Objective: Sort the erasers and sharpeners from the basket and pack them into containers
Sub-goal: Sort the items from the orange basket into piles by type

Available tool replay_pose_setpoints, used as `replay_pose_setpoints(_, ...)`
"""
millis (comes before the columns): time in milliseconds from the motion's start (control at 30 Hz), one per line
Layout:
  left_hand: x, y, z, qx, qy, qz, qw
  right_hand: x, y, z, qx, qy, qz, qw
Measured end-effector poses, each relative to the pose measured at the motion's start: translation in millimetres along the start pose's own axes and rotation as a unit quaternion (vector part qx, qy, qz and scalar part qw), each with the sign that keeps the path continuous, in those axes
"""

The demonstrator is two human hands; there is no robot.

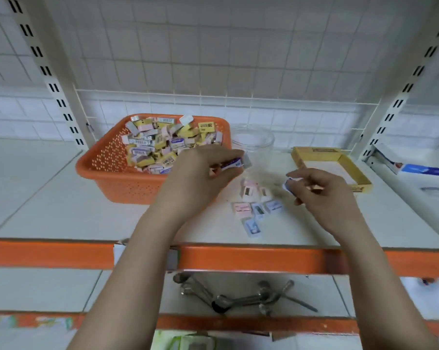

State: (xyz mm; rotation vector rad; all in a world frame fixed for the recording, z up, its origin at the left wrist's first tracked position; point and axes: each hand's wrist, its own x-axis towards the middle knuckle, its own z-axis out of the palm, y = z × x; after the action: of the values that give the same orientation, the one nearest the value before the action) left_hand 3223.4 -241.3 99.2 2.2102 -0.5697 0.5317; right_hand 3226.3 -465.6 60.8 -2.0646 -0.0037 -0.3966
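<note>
An orange perforated basket (112,170) stands on the white shelf, heaped with small boxed erasers and sharpeners (158,145). My left hand (200,173) hovers at the basket's right corner and pinches a small packet with a purple and white label (232,164). To the right, my right hand (319,190) pinches a small blue and white packet (289,184). Between the hands stands a clear plastic jar (253,142) with a few pink boxed items (251,192) at its base. Several loose packets (257,210) lie on the shelf in front of it.
A shallow yellow cardboard box (359,173) lies open at the right of the jar. White packages (415,168) sit at the far right. The orange shelf front edge (264,258) runs below my arms. Metal tools (238,296) lie on the lower shelf.
</note>
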Motion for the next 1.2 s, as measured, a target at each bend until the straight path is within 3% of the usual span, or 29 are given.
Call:
replay_pose_setpoints(200,-37.4,21.3,25.1,0.004,-0.008,-0.059,0.998,-20.1,19.3,-9.6,-0.082,-0.170,0.009,0.982)
replay_pose_setpoints(433,-50.8,23.5,28.3,0.007,-0.027,-0.078,0.997,-26.3,25.1,2.7,-0.083,-0.192,0.020,0.978)
replay_pose_setpoints(633,-43.6,11.8,22.5,0.007,-0.044,-0.072,0.996,-27.9,28.3,11.9,-0.082,-0.160,0.029,0.983)
replay_pose_setpoints(767,-30.7,11.4,29.1,0.011,-0.054,-0.046,0.997,-30.2,31.6,-8.3,-0.093,-0.097,0.022,0.991)
replay_pose_setpoints(967,0.0,41.8,78.7,-0.040,-0.091,-0.003,0.995,-31.9,60.4,-99.6,-0.167,-0.013,-0.024,0.986)
replay_pose_setpoints(1200,41.2,123.7,182.7,-0.110,-0.143,0.030,0.983,-46.8,138.8,-230.6,-0.223,0.114,-0.043,0.967)
